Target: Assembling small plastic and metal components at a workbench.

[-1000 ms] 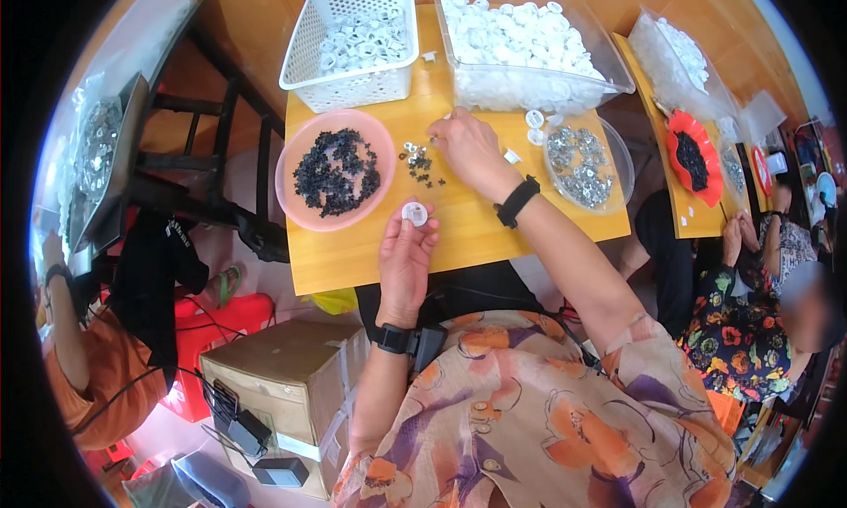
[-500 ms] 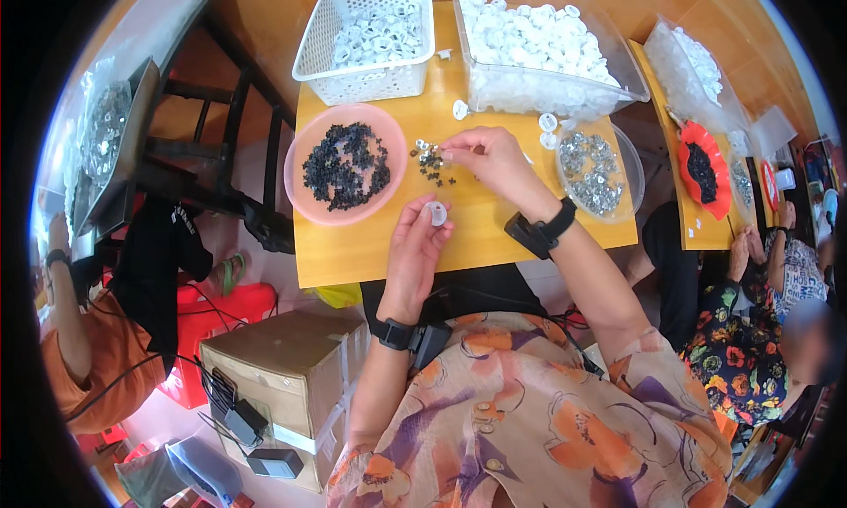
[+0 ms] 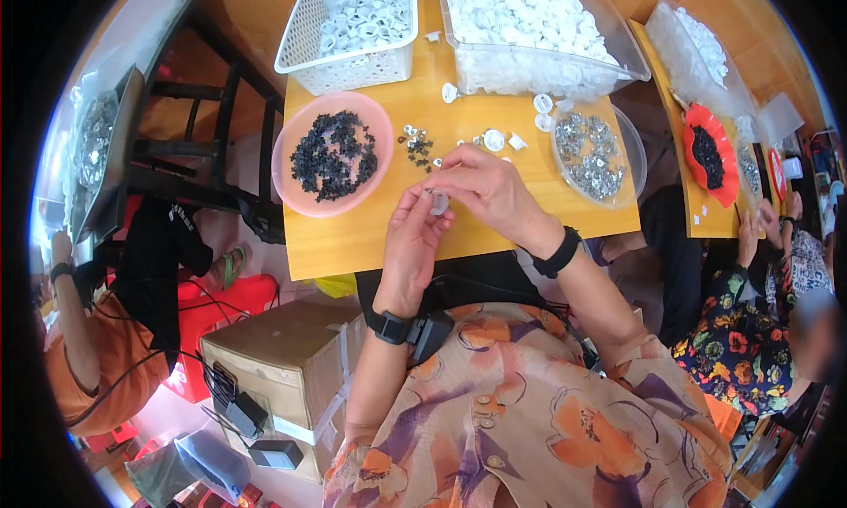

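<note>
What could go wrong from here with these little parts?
The small white round piece is held at the fingertips of the left hand, so it might slip and drop. The loose small pieces lie unboxed on the table near the right hand, so a careless sweep could scatter them.

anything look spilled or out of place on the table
Slightly: several round white plastic caps lie loose outside the rectangular clear plastic bin, and small black and silvery pieces are scattered beside the round pink plastic bowl rather than in it. Whether spilled or set there, I cannot tell.
</note>
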Motion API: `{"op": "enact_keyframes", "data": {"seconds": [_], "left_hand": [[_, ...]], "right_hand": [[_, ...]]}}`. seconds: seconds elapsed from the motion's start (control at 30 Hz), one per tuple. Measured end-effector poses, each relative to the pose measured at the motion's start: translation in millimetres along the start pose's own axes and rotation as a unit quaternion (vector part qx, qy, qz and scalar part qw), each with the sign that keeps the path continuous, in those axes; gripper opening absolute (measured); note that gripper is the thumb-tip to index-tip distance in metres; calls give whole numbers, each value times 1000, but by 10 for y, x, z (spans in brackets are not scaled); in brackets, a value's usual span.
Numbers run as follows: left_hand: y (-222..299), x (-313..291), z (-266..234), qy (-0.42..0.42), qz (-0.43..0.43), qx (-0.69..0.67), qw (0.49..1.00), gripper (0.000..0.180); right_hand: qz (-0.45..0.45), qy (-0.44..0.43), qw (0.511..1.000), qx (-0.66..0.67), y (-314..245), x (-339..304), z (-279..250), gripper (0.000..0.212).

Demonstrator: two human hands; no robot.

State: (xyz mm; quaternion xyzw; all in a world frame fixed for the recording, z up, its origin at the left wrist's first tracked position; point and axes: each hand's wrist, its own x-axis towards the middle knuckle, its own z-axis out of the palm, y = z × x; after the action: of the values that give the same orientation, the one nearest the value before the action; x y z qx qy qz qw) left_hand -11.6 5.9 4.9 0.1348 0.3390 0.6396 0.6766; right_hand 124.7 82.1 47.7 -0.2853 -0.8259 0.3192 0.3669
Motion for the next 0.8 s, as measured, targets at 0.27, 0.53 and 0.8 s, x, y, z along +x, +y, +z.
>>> {"op": "enact_keyframes", "data": {"seconds": [0.27,0.53,0.8], "left_hand": [[13,-116,64,-9,-8,-44,999,13],[-49,-160,30,-14,21,-28,999,8],[-87,-287,132,66,92,119,986,8]], "right_hand": [[8,27,998,53,63,-102,51,15],[-30,40,998,-23,-65,-184,13,13],[43,59,997,38,-243,-283,-18,6]]}}
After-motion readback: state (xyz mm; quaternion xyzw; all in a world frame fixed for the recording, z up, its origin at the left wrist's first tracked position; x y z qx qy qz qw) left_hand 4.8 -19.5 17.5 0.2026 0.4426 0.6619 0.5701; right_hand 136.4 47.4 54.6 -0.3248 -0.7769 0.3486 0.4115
